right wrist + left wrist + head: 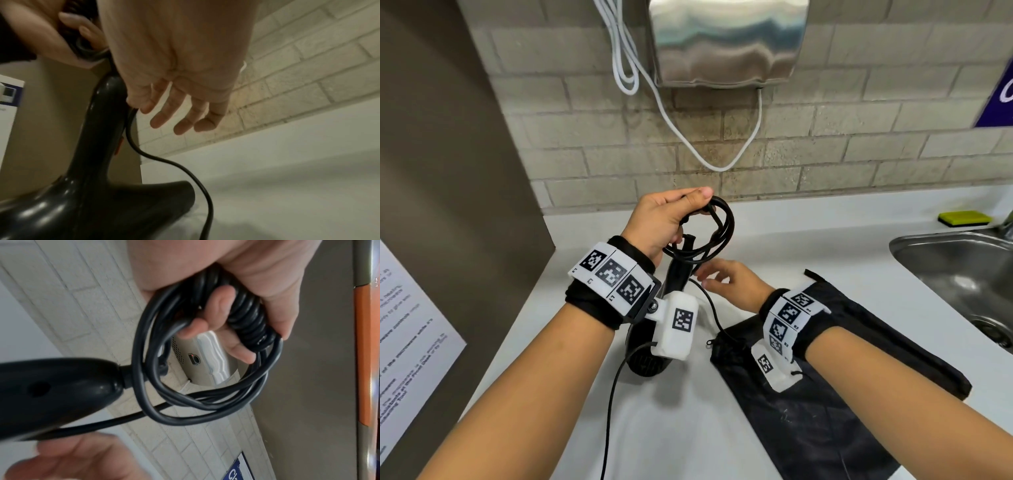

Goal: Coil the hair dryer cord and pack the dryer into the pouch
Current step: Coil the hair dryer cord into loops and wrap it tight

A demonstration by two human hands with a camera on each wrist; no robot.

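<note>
Head view shows the left hand (659, 219) raised above the white worktop (791, 246), its fingers curled round several black loops of cord (717, 226) at the end of the hair dryer (643, 359) handle. Left wrist view confirms that grasp, the loops bunched in the palm. Dryer body sits low, near the worktop, beneath the left wrist. The right hand (729, 282) is just beside the handle, fingers loose and spread, gripping nothing, with a free run of cord touching near its fingertips. A flat black pouch (825, 411) lies on the worktop under the right forearm, beside a steel sink (955, 267).
</note>
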